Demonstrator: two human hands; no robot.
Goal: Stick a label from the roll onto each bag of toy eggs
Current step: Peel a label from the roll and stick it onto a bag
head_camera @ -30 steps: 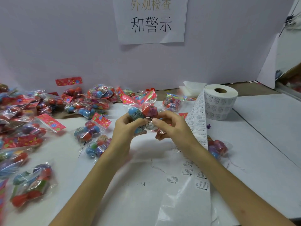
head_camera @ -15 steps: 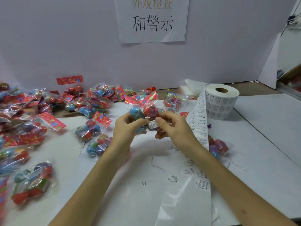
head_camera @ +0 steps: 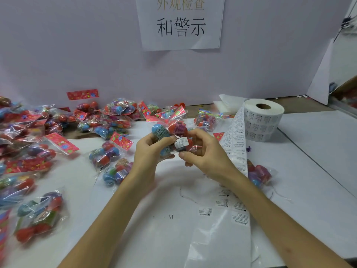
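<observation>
With both forearms stretched forward, a bag of toy eggs is held over the counter, gripped by the curled left hand and pinched by the right hand beside its white label.

- We hold a bag between our left hand and right hand, above mid-desk.
- The label roll stands right-rear; its strip runs forward, beside our right wrist.
- Other bags lie heaped left; a lone bag lies just right of the strip.
</observation>
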